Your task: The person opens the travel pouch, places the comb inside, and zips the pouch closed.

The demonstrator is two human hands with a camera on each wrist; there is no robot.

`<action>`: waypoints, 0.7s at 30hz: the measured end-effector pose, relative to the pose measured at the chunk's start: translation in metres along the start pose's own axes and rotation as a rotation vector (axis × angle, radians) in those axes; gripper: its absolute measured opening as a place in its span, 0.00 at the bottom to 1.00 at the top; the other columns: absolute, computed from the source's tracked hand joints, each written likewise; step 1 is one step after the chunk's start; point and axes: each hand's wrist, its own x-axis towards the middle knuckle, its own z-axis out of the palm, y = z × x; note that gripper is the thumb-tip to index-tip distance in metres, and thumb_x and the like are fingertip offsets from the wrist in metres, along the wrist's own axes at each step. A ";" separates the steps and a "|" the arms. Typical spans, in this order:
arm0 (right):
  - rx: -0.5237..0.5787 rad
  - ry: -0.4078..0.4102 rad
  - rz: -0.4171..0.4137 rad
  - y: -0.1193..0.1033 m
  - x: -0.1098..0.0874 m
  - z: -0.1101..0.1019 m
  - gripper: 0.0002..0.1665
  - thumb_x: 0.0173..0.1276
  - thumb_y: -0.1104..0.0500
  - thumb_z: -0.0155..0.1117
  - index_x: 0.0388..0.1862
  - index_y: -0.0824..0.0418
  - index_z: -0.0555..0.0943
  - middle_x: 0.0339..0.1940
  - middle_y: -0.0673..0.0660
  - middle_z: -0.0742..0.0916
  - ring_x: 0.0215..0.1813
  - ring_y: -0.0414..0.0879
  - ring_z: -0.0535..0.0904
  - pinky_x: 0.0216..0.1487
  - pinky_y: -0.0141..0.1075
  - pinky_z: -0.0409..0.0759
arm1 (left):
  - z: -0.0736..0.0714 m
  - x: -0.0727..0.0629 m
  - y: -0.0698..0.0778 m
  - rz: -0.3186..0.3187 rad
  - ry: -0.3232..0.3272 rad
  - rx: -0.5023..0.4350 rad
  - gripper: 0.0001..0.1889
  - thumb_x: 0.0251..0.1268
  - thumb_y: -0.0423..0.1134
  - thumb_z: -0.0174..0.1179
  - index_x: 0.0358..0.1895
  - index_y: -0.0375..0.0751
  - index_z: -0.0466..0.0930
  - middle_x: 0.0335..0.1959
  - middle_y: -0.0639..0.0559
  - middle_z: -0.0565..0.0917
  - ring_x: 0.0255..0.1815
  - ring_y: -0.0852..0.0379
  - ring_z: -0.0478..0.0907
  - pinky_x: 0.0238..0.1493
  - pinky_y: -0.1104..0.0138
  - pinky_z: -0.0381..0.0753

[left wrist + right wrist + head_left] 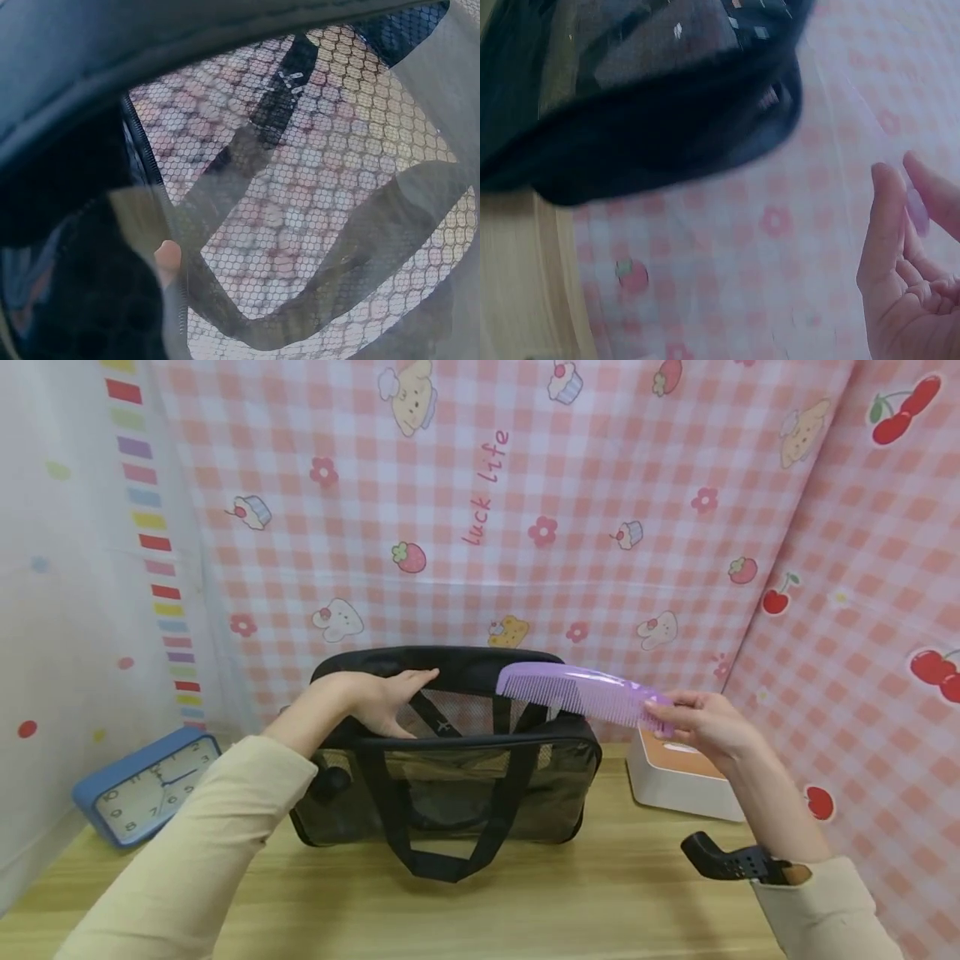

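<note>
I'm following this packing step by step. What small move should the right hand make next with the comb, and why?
Probably lower the purple comb into the black mesh bag: the right hand pinches it by one end above the opening, which the left hand holds apart at the rim.

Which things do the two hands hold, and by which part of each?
The right hand pinches the purple comb at its right end. The left hand grips the black mesh bag at its top rim.
</note>
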 end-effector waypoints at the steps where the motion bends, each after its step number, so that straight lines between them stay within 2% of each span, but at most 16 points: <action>1: -0.048 -0.013 0.001 -0.002 0.006 0.008 0.11 0.65 0.62 0.59 0.23 0.52 0.82 0.23 0.45 0.83 0.26 0.35 0.78 0.34 0.27 0.81 | 0.000 0.000 0.000 0.002 0.001 0.000 0.47 0.65 0.45 0.54 0.72 0.39 0.25 0.73 0.37 0.31 0.74 0.39 0.36 0.69 0.46 0.53; 3: -0.124 -0.031 0.007 -0.005 0.016 0.022 0.11 0.65 0.61 0.59 0.23 0.50 0.81 0.22 0.44 0.82 0.26 0.34 0.77 0.33 0.26 0.80 | 0.000 0.000 0.000 0.005 0.004 -0.004 0.47 0.65 0.45 0.54 0.72 0.39 0.25 0.73 0.37 0.32 0.74 0.39 0.35 0.70 0.46 0.52; 6: -0.191 -0.032 0.026 -0.007 0.032 0.044 0.07 0.63 0.61 0.60 0.26 0.54 0.80 0.22 0.44 0.81 0.26 0.34 0.77 0.33 0.26 0.80 | 0.001 0.000 -0.001 0.001 0.005 -0.014 0.47 0.65 0.45 0.54 0.72 0.38 0.26 0.73 0.37 0.32 0.74 0.39 0.34 0.70 0.46 0.50; 8: -0.215 -0.032 0.053 -0.009 0.043 0.057 0.04 0.63 0.61 0.61 0.33 0.62 0.80 0.24 0.45 0.81 0.27 0.34 0.77 0.33 0.26 0.81 | 0.001 0.001 -0.001 0.005 0.002 -0.010 0.46 0.65 0.44 0.54 0.72 0.38 0.26 0.73 0.37 0.32 0.74 0.39 0.33 0.70 0.46 0.50; 10: -0.232 -0.042 0.092 -0.011 0.054 0.069 0.13 0.63 0.61 0.60 0.43 0.69 0.77 0.26 0.47 0.80 0.27 0.34 0.77 0.34 0.25 0.81 | 0.001 0.002 -0.001 0.011 0.000 -0.002 0.46 0.65 0.43 0.54 0.72 0.37 0.27 0.73 0.37 0.32 0.74 0.39 0.34 0.70 0.46 0.50; 14: -0.328 -0.080 0.160 -0.018 0.070 0.090 0.22 0.66 0.63 0.56 0.57 0.74 0.71 0.27 0.50 0.77 0.26 0.34 0.76 0.33 0.24 0.81 | 0.001 0.002 -0.001 0.021 -0.005 0.000 0.45 0.65 0.42 0.53 0.72 0.37 0.27 0.73 0.36 0.33 0.74 0.39 0.34 0.70 0.46 0.51; 17: -0.404 -0.120 0.171 -0.023 0.077 0.106 0.21 0.67 0.67 0.54 0.57 0.75 0.71 0.25 0.51 0.77 0.24 0.35 0.76 0.33 0.25 0.82 | 0.001 0.003 -0.002 0.025 0.000 -0.005 0.45 0.65 0.42 0.53 0.72 0.36 0.28 0.73 0.36 0.33 0.74 0.39 0.35 0.70 0.46 0.51; 21: -0.428 -0.157 0.173 -0.027 0.085 0.127 0.20 0.65 0.72 0.52 0.56 0.77 0.70 0.24 0.52 0.77 0.23 0.36 0.76 0.32 0.26 0.83 | 0.001 0.002 -0.003 0.028 0.015 0.001 0.45 0.66 0.42 0.53 0.72 0.36 0.29 0.73 0.35 0.34 0.74 0.38 0.36 0.70 0.46 0.52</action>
